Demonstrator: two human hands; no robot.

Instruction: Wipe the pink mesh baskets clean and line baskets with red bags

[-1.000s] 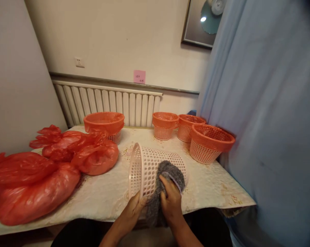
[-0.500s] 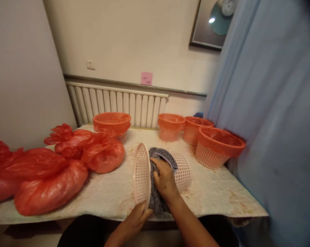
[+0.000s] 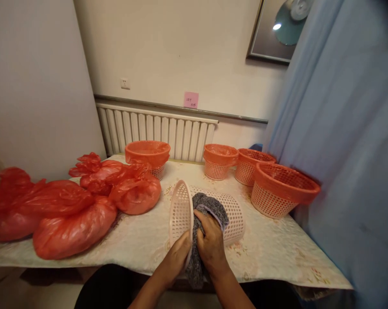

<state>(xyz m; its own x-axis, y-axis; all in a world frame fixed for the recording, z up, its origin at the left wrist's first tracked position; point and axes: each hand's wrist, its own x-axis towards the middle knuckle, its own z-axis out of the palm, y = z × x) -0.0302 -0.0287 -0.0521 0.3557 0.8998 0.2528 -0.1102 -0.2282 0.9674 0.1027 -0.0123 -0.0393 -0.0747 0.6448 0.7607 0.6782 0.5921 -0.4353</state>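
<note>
A pale pink plastic mesh basket [image 3: 232,214] lies on its side on the table, its open rim facing left. My left hand [image 3: 178,256] grips the lower part of that rim with the fingers closed on it. My right hand [image 3: 210,243] is closed on a grey cloth [image 3: 203,205] and presses it against the basket's outer wall. The cloth drapes over the basket and hangs down past the table's front edge between my two hands.
Several orange-lined mesh baskets stand at the back: one [image 3: 148,154] at centre left, three [image 3: 284,189] at the right. A heap of red plastic bags [image 3: 71,210] covers the table's left side. A blue curtain [image 3: 348,150] hangs at the right, a radiator [image 3: 155,133] behind.
My right hand with the cloth slid up over the basket's wall, then back down toward me. My left hand shifted along the lower rim. The view has panned left.
</note>
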